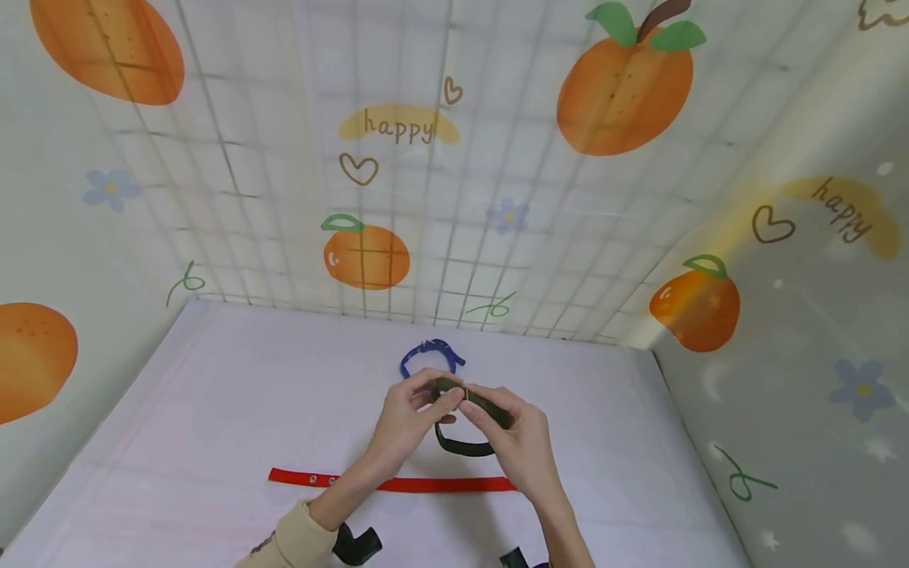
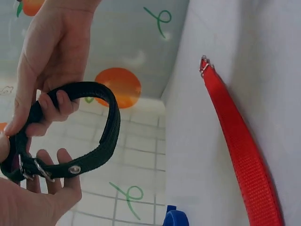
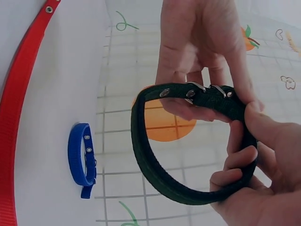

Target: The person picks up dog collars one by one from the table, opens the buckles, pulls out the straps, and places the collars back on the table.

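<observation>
Both hands hold a dark green buckled collar [image 3: 160, 176] above the table, its strap bent into a loop. In the head view my left hand [image 1: 406, 418] pinches the buckle end between thumb and fingers. My right hand [image 1: 524, 442] grips the strap just beside it, fingers curled round the band. The metal buckle [image 3: 216, 89] and small eyelets show in the right wrist view. Below the hands, a red collar [image 1: 447, 484] lies stretched out flat, partly covered by the left forearm. Behind the hands, a blue collar [image 1: 430, 347] sits fastened in a ring.
The white tabletop [image 1: 213, 394] meets curtain walls [image 1: 284, 158] printed with oranges at the back and sides. A black wrist strap piece [image 1: 358, 546] shows by the left sleeve, and another dark piece [image 1: 514, 558] by the right forearm.
</observation>
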Available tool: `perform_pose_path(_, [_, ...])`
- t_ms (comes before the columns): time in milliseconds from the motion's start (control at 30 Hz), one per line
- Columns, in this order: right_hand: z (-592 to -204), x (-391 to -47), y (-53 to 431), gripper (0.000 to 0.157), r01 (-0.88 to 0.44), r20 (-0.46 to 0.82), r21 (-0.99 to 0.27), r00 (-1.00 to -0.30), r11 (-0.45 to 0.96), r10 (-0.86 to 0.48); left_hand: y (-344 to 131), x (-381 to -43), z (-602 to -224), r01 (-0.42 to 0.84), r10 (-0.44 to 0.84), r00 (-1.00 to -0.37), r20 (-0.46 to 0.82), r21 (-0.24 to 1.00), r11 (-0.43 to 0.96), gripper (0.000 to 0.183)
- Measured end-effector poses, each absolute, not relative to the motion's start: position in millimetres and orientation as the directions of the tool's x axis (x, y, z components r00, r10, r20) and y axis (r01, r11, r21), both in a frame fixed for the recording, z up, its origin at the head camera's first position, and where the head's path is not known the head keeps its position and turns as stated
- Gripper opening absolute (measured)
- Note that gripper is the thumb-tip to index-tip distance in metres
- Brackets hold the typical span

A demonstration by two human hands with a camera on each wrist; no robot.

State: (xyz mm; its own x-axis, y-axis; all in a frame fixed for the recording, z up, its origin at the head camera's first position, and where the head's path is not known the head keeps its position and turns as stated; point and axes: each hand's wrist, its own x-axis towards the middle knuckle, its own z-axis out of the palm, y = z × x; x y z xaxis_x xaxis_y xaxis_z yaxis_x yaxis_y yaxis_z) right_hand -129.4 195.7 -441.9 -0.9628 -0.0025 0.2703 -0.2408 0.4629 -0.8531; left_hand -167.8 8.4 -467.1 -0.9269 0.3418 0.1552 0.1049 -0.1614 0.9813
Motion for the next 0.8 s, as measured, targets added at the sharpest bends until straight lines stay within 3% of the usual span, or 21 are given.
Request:
perform_pose_path(267, [-437.4, -128.4, 196.6, 0.026, -0.278, 0.299, -0.840, -0.954, 0.465, -0.028, 2.1, -171.0, -462.8, 0.049, 0.406, -0.904, 0.136, 0.975, -0.219, 0.033])
perform_pose_path(633, [-439.1, -132.1, 196.3, 0.024, -0.198, 0.228, -0.882, -0.974, 0.428, 0.018, 4.5, -168.3, -463.1, -0.034, 0.320, -0.945, 0.062, 0.957, -0.287, 0.034])
perform_pose_path(800, [-438.6, -132.3, 194.7, 0.026, -0.175, 0.200, -0.891, -0.980, 0.419, 0.017, 4.1, -166.0, -462.9, 0.002, 0.333, -0.939, 0.083, 0.972, -0.236, 0.034])
